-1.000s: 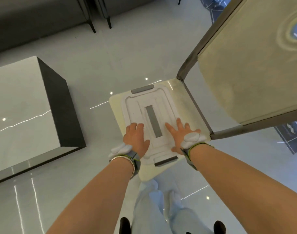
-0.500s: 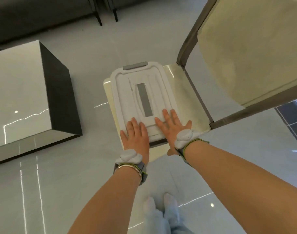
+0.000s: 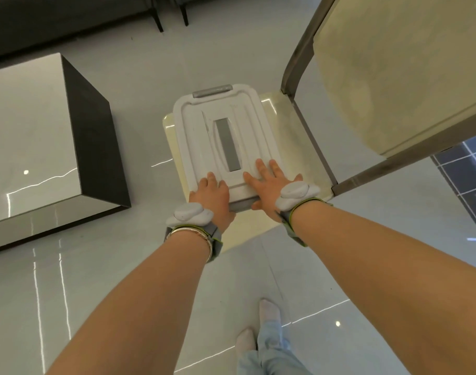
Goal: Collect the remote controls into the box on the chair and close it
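A white plastic box with its lid (image 3: 204, 136) on sits on the cream chair seat (image 3: 288, 136). The lid has a grey strip down its middle and a grey latch at the far end (image 3: 212, 92) and the near end (image 3: 242, 205). My left hand (image 3: 212, 197) lies on the lid's near left corner, fingers on top and thumb down over the edge. My right hand (image 3: 268, 182) presses flat on the near right part, its thumb hooked by the near latch. No remote control is visible.
A mirrored low table with a dark side (image 3: 90, 136) stands on the glossy floor to the left. The chair's tall cream back (image 3: 394, 77) and metal frame rise at the right. Dark sofa legs (image 3: 158, 20) are at the top. My feet (image 3: 269, 315) are below.
Both hands have slid back along the lid from its middle to its near edge, and the thumbs now wrap the edge by the near latch. The view has pulled back.
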A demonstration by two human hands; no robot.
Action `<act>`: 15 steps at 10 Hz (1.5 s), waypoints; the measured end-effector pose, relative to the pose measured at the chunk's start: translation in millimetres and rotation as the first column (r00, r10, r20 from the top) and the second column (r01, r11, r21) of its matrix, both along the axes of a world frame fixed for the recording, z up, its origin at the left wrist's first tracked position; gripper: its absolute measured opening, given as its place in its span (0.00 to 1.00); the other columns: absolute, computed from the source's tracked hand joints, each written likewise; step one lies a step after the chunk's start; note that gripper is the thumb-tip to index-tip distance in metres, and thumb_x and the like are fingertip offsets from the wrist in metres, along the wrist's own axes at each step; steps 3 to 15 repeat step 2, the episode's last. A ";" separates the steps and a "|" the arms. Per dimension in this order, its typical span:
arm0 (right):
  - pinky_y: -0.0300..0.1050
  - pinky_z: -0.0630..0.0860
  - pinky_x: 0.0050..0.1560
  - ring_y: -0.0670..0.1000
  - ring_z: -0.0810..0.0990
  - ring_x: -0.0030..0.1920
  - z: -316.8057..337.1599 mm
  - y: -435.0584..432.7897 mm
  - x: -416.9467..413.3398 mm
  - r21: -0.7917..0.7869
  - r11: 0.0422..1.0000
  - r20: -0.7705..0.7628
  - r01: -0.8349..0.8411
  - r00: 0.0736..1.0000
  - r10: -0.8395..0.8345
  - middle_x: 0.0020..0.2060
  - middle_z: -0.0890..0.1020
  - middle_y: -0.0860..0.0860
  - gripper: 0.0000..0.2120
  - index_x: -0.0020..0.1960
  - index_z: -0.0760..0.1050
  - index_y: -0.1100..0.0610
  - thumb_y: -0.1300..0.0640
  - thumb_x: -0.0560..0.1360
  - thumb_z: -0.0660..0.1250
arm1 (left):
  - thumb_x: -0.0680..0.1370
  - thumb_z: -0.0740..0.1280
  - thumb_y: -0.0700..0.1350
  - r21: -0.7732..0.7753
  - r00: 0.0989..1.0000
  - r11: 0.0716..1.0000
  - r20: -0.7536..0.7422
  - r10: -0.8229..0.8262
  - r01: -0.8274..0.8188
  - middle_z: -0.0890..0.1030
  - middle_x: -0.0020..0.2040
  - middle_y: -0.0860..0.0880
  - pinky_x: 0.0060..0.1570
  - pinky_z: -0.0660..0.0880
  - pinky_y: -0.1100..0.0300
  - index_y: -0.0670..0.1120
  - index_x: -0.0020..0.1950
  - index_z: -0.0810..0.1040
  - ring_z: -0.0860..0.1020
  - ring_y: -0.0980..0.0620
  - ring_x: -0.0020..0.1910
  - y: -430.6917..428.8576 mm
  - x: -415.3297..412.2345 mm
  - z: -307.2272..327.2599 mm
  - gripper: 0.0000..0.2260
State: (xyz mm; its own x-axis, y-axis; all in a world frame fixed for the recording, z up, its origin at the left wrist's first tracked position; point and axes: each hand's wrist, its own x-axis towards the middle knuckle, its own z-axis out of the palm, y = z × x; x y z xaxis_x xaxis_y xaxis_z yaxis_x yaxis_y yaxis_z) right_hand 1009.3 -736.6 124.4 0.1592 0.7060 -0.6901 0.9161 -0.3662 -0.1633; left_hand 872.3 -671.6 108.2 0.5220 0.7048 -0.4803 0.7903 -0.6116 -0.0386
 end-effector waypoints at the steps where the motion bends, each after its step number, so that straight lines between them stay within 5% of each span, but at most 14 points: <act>1: 0.74 0.43 0.69 0.56 0.36 0.77 3.7 -1.0 0.1 0.012 1.000 0.059 -0.023 0.998 0.023 0.77 0.37 0.49 0.34 0.76 0.40 0.43 0.44 0.78 0.56 | 0.71 0.68 0.54 -0.041 1.000 0.999 -0.001 0.003 -0.003 0.57 0.76 0.41 0.60 0.71 0.49 0.43 0.69 0.65 0.64 0.42 0.70 0.9 2.1 10.7 0.30; 2: 0.73 0.41 0.69 0.58 0.36 0.77 9.0 -9.5 -11.2 0.056 0.998 0.125 -0.007 0.992 0.000 0.78 0.38 0.50 0.33 0.76 0.39 0.45 0.45 0.78 0.54 | 0.74 0.66 0.52 -0.073 0.998 0.995 0.000 0.063 -0.063 0.56 0.76 0.41 0.66 0.66 0.50 0.43 0.71 0.63 0.63 0.43 0.72 -12.0 9.4 30.6 0.29; 15: 0.73 0.41 0.69 0.58 0.36 0.77 9.0 -9.5 -11.2 0.056 0.998 0.125 -0.007 0.992 0.000 0.78 0.38 0.50 0.33 0.76 0.39 0.45 0.45 0.78 0.54 | 0.74 0.66 0.52 -0.073 0.998 0.995 0.000 0.063 -0.063 0.56 0.76 0.41 0.66 0.66 0.50 0.43 0.71 0.63 0.63 0.43 0.72 -12.0 9.4 30.6 0.29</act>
